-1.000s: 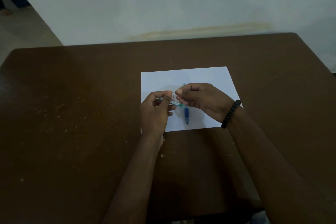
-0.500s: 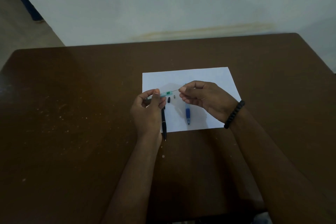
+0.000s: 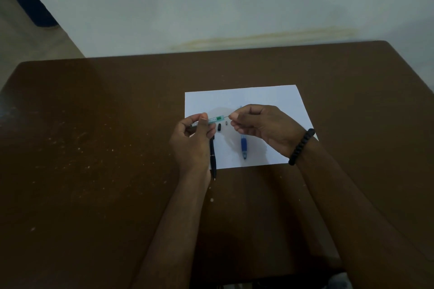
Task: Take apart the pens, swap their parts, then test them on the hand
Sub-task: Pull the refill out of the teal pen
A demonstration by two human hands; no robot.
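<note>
brown table (image 3: 94, 148), white paper (image 3: 258, 98) | left hand (image 3: 192, 143) fingers grasp green pen (image 3: 212, 120) | right hand (image 3: 263, 124) fingers pinch thin refill (image 3: 226, 117)

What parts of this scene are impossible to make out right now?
Head view only:
- Blue pen: upper end hidden behind the right hand.
- Black pen: upper end hidden by the left hand.
- Two small parts on the paper: too small and dim to identify.
- Green pen: printing unreadable.
</note>
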